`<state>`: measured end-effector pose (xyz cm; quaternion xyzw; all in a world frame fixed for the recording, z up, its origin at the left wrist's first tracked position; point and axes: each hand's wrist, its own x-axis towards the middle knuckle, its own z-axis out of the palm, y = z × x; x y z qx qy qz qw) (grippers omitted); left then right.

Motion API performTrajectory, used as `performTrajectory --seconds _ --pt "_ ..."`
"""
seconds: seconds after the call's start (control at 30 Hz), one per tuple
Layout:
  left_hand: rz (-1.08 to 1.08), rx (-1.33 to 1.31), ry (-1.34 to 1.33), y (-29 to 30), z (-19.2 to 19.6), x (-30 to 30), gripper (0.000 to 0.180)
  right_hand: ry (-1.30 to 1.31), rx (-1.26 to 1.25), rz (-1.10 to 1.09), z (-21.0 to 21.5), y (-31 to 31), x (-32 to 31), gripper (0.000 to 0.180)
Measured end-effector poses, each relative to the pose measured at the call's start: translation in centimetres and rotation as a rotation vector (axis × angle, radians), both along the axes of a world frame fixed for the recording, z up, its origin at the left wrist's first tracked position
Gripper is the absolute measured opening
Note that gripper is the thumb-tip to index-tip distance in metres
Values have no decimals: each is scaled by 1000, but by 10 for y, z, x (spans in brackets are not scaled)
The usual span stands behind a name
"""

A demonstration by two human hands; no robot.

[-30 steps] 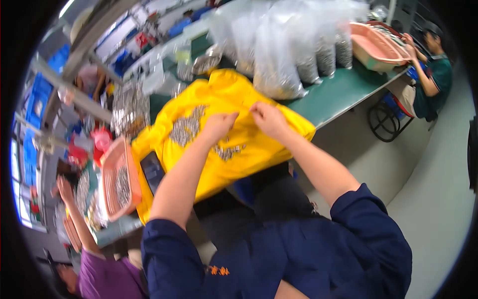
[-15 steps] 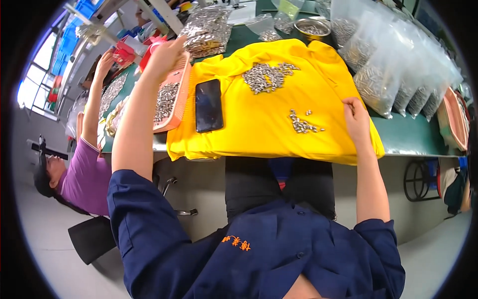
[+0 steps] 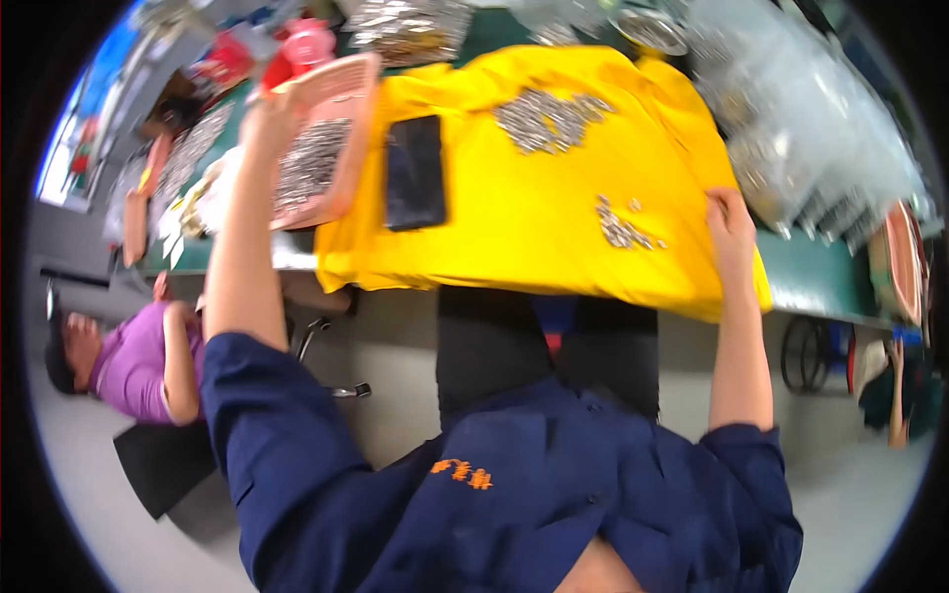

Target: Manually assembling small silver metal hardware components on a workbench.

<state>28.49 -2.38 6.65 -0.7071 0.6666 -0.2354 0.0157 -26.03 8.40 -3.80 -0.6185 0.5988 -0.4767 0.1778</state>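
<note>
My left hand (image 3: 267, 124) is at the left side of a pink plastic basket (image 3: 358, 148), which holds many small silver metal pieces (image 3: 314, 158). Blur smears its fingers, so their grip cannot be made out. On the right part of a yellow cloth (image 3: 524, 227) rests my right hand (image 3: 733, 219), fingers curled together; whatever they may hold is hidden. A larger heap of silver metal pieces (image 3: 546, 121) lies toward the back of the cloth. A smaller group of pieces (image 3: 623, 229) sits left of my right hand. Beside the basket lies a black phone (image 3: 415, 173).
Clear bags of metal pieces (image 3: 791, 138) stand at the right, near another pink basket (image 3: 895, 262). A metal bowl (image 3: 652, 32) and silver packets (image 3: 410, 28) are at the back. A person in purple (image 3: 143, 361) sits at the left.
My left hand has moved from above the basket's far end to its left side. My right hand stays on the cloth. The person at the left has lowered an arm. The view has shifted slightly.
</note>
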Motion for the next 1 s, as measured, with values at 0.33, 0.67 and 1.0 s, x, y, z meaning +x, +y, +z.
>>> performTrajectory --seconds 0.33,0.67,1.0 --pt "-916 250 795 87 -44 -264 21 -31 -15 -2 9 2 11 14" --pt "-763 131 732 95 -76 -342 18 -83 -62 66 5 3 13 12" --pt "-609 263 1063 75 -68 -325 21 -102 -86 38 14 10 14 12"
